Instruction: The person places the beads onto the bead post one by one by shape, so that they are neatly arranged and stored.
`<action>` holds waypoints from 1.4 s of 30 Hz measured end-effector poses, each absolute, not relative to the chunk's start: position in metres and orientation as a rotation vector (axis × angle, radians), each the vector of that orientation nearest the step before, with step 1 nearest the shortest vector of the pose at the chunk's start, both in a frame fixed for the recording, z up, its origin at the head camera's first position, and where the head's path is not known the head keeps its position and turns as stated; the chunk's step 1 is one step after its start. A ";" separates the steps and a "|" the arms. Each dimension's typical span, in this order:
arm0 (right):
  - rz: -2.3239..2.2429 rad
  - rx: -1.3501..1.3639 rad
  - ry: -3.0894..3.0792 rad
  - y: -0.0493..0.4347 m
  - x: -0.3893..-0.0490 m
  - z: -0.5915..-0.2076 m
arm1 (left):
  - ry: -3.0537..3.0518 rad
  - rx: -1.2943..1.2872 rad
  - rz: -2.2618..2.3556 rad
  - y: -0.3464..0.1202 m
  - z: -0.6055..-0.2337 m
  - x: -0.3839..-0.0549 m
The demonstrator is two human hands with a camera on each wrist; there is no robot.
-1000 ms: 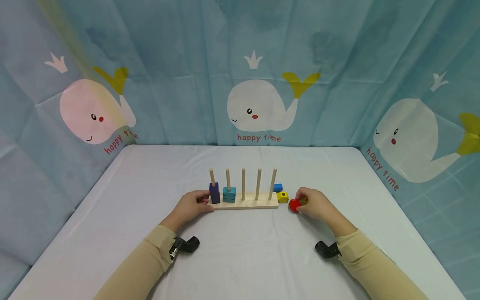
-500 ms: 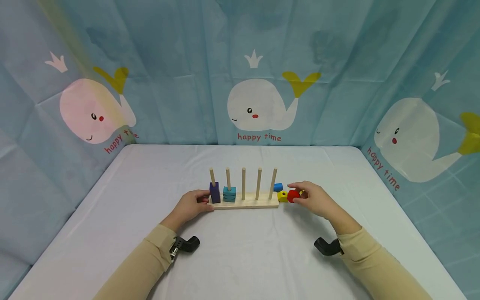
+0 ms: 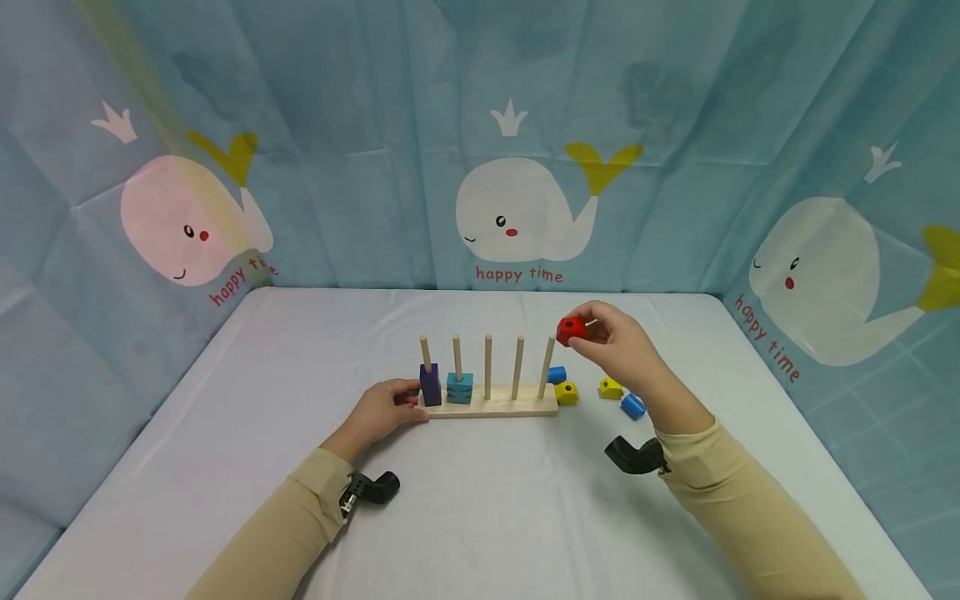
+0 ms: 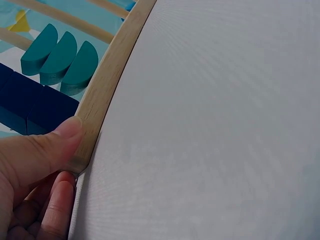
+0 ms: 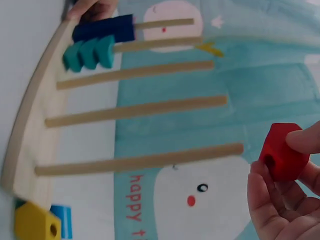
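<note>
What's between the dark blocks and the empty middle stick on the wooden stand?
The teal blocks, on their own stick, sit between the dark blocks and the middle stick, as the head view shows.

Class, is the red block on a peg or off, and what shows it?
Off. The right hand holds the red block near the top of the rightmost peg; no peg passes through the block's hole.

Bright red block (image 3: 567, 332) in the right fingers (image 5: 261, 195), above yellow blocks (image 3: 566, 393) and blue blocks (image 3: 633, 407); teal blocks (image 3: 460, 388) and dark blue blocks (image 3: 431, 387) beside the left fingers (image 4: 58, 209) on a pale-wood rack (image 3: 491, 412). Beyond them, a blue-green curtain (image 3: 337, 92) patterned with white whales (image 3: 517, 200); beneath, a white table (image 3: 487, 508).
</note>
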State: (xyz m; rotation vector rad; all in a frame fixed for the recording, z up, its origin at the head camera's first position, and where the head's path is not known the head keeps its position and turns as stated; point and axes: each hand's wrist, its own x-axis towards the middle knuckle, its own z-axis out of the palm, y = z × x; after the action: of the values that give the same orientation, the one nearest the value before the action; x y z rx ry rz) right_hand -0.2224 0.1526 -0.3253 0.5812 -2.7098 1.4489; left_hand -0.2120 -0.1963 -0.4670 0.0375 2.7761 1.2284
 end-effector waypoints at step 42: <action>1.819 0.494 -2.593 0.056 -0.232 -0.367 | 2.780 0.065 1.237 -0.199 -0.472 -0.214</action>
State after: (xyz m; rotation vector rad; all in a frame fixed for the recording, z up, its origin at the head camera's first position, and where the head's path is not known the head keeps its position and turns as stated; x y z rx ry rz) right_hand -0.2323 0.0564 -0.3673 0.4936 -2.5934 1.8193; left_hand -0.2144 -0.1994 -0.4720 0.0650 2.7796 1.2374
